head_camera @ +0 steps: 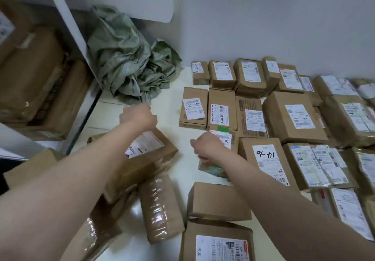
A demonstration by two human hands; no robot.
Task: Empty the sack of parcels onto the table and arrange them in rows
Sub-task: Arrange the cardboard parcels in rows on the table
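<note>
Near the table's [172, 100] middle our right hand [209, 147] clamps a parcel [223, 138]; we should press it square against the row [250, 116]. Left hand [140, 116] is curled, on what we cannot tell. Sack [129, 58] lies at the far left corner.
</note>
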